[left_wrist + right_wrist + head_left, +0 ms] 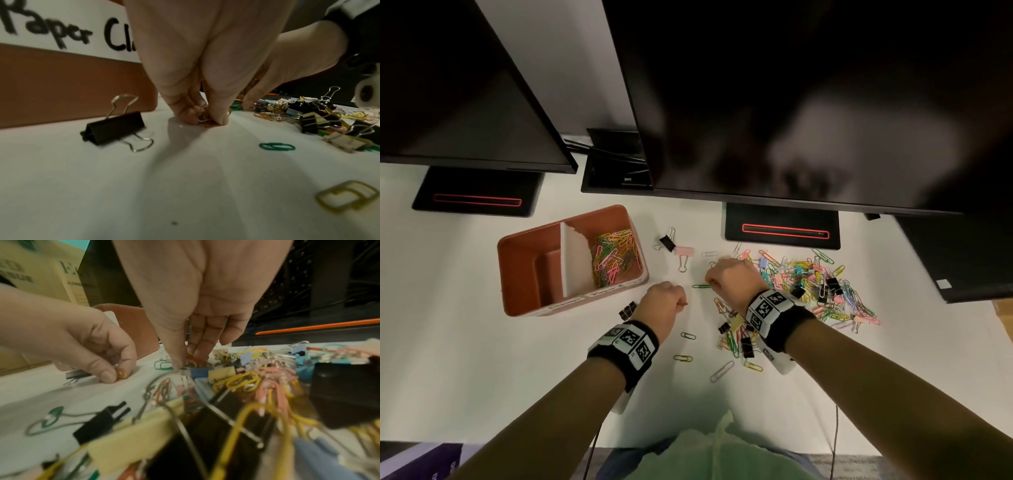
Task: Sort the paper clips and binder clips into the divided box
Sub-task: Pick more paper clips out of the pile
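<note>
The left hand point(197, 68) is pressing down on the white desk point(482, 359), thumb and fingers curled and pinching small paper clips point(205, 117), orange and silver. The right hand point(197, 305) is reaching fingertips-down into the edge of the mixed clip pile point(808, 284), fingers narrowly closed on a few clips there; a green paper clip point(162, 365) is lying just beside its thumb. Only the left wrist view is showing the handwritten "Paper Cl" label point(61, 27) on the box wall. The brown divided box point(524, 301) is sitting left of the hands, coloured paper clips filling its right compartment.
</note>
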`<state>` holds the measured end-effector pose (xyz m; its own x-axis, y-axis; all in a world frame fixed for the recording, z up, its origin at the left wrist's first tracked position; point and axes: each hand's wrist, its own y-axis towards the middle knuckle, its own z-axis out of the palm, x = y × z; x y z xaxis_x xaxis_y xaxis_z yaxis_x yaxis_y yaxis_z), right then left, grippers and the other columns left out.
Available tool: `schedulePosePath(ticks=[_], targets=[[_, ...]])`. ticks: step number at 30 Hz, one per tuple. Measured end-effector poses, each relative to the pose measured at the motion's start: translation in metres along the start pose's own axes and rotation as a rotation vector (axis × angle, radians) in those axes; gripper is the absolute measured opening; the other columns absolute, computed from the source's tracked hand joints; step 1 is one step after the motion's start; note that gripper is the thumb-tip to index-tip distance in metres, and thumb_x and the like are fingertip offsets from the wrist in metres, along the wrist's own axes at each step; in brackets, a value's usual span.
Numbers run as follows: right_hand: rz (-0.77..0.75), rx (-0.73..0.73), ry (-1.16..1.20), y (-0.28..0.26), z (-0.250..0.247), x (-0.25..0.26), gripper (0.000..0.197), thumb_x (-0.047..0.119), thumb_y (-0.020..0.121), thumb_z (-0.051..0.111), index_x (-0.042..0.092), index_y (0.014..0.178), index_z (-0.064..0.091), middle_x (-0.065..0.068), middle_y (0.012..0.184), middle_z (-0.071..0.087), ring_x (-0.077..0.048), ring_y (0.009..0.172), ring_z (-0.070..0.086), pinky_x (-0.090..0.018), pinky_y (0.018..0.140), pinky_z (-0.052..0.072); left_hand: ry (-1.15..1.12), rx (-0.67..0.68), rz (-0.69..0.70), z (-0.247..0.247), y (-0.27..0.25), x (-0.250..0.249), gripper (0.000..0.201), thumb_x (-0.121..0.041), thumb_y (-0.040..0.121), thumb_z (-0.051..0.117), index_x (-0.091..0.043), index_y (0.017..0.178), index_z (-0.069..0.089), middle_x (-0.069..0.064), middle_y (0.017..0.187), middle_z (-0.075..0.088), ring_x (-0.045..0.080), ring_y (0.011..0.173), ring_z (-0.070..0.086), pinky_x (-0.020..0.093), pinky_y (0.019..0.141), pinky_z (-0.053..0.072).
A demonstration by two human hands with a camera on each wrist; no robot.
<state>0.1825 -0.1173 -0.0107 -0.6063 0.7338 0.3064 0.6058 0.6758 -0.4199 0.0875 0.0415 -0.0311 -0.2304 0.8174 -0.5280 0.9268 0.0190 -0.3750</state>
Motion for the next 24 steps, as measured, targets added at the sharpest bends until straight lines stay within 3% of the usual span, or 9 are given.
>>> schedulePosePath(ticks=[8,13,18,22,24], targets=[[-0.023,0.013,-0.104,0.002,0.004,0.005,0.022,0.006,0.089,0.050,0.011,0.109,0.058,-0.008,0.111,0.053,-0.027,0.108,0.049,-0.039,0.092,0.041,0.119,0.023,0.043,0.002,-0.007,0.002,0.019,-0.001,0.089,0.047,-0.008,0.100,0.060,0.010,0.104,0.053,0.026,0.096,0.052,0.035,0.083,0.046],[-0.047,0.042,-0.113,0.005,0.002,0.007,0.022,0.007,0.087,0.055,0.014,0.107,0.061,-0.006,0.109,0.060,-0.025,0.104,0.054,-0.034,0.091,0.044,0.157,0.048,0.066,0.002,-0.007,0.002,0.023,0.003,0.087,0.046,-0.008,0.104,0.058,0.011,0.104,0.057,0.026,0.097,0.053,0.032,0.078,0.043],[0.019,0.085,-0.101,0.007,0.000,0.011,0.021,0.010,0.090,0.046,0.011,0.104,0.061,-0.008,0.103,0.065,-0.025,0.095,0.060,-0.039,0.088,0.051,0.081,0.043,0.047,-0.002,-0.012,0.001,0.019,-0.001,0.089,0.046,-0.007,0.103,0.057,0.012,0.102,0.059,0.026,0.096,0.054,0.032,0.080,0.044],[0.035,0.129,-0.076,0.005,-0.003,0.014,0.022,0.010,0.090,0.044,0.008,0.102,0.062,-0.010,0.102,0.064,-0.027,0.092,0.060,-0.039,0.084,0.053,-0.076,-0.094,0.122,-0.024,-0.030,-0.017,0.013,-0.006,0.090,0.050,-0.007,0.099,0.059,0.009,0.095,0.060,0.022,0.089,0.055,0.030,0.076,0.045],[0.034,0.102,-0.006,0.004,-0.013,0.020,0.022,0.012,0.091,0.044,0.008,0.102,0.062,-0.011,0.104,0.062,-0.028,0.094,0.059,-0.038,0.085,0.051,-0.155,-0.209,0.167,-0.049,-0.040,-0.024,0.010,-0.008,0.088,0.055,-0.010,0.096,0.061,0.004,0.091,0.060,0.016,0.083,0.054,0.023,0.073,0.043]])
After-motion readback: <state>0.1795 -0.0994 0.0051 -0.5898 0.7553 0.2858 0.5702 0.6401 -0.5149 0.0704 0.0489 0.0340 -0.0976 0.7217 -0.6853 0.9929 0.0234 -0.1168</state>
